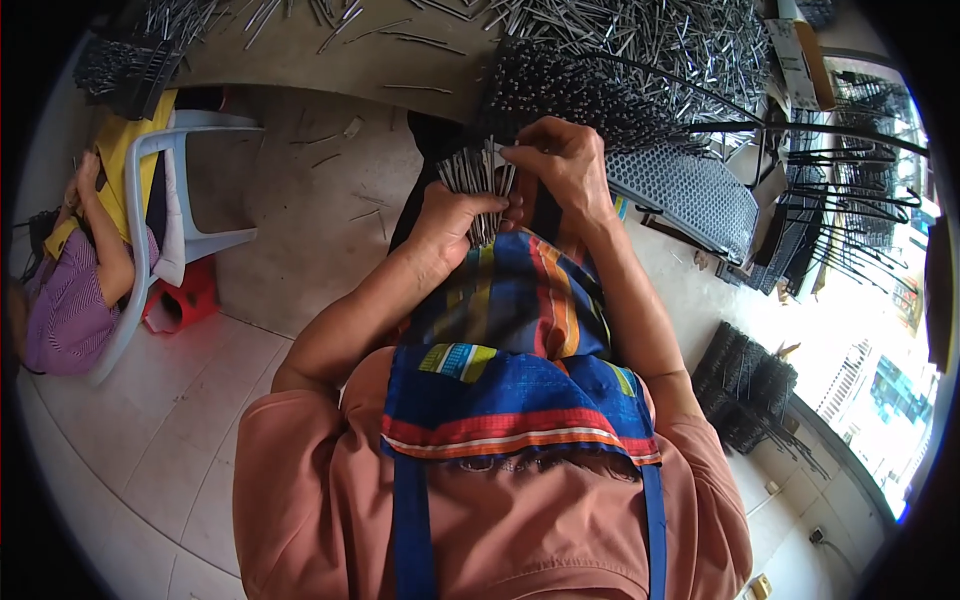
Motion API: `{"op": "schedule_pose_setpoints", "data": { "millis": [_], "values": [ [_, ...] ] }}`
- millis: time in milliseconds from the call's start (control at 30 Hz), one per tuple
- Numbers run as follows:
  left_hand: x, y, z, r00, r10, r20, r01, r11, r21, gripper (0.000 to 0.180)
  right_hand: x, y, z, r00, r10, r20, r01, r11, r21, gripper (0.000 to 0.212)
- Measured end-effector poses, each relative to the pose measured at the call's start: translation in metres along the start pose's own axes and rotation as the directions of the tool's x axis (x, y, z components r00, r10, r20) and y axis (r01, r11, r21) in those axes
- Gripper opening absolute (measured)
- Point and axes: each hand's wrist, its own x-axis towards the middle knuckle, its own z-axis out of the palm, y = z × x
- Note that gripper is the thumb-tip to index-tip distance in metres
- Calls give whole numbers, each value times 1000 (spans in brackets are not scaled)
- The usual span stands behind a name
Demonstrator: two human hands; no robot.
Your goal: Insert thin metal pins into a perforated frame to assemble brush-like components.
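A fanned bundle of thin grey metal rods (472,172) stands up from my left hand (447,222), whose thumb lies across the front and whose fingers wrap around it. My right hand (568,168) is closed in a pinch at the bundle's upper right edge, with a thin metal rod at its fingertips. Both hands are above my lap, over a striped blue, red and yellow apron (500,300). Just beyond my right hand is a black rack (570,90) densely filled with upright rods. The rods' lower ends are partly hidden by my left hand.
Loose rods (640,35) heap on the table (300,70). A perforated metal tray (690,195) and black wire hooks (850,200) are at right. Dark bundles (745,385) stand on the floor. At left, a person (85,290) sits beside a pale plastic chair (150,200) and red stool (190,300).
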Motion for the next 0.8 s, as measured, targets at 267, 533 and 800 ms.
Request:
{"op": "schedule_pose_setpoints", "data": {
  "millis": [267, 533, 800],
  "values": [
    [-14, -3, 13, 993, 47, 108, -56, 996, 76, 35, -12, 12, -8, 928, 242, 284, -333, 881, 336, 11],
    [-13, -9, -6, 992, -18, -126, 28, 997, 75, 21, -25, 18, -8, 980, 117, -161, -27, 880, 475, 2],
    [-30, -39, -22, 999, 39, -15, -33, 956, 293, 21, 5, 19, -6, 811, -415, -412, 442, 896, -33, 10]
  ]
}}
